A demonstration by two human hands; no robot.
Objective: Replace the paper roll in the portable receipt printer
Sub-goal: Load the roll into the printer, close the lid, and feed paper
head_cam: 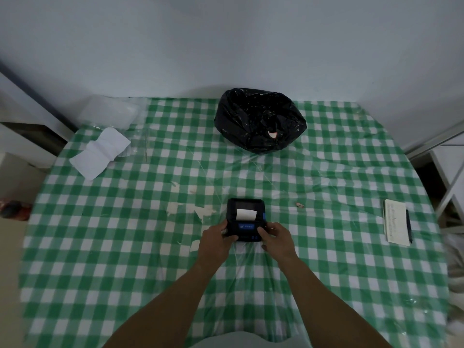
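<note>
Head view | black printer (245, 217) closed | white paper (246, 213) protruding

My left hand (218, 239) and right hand (275, 239) cover the near corners of the printer (246, 218); its blue label is too small to read, as is the writing on the notepad (396, 225)

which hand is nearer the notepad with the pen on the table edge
Right. The right hand grips the printer's right side, on the side facing the notepad. The left hand grips the printer's left side, farther away.
</note>
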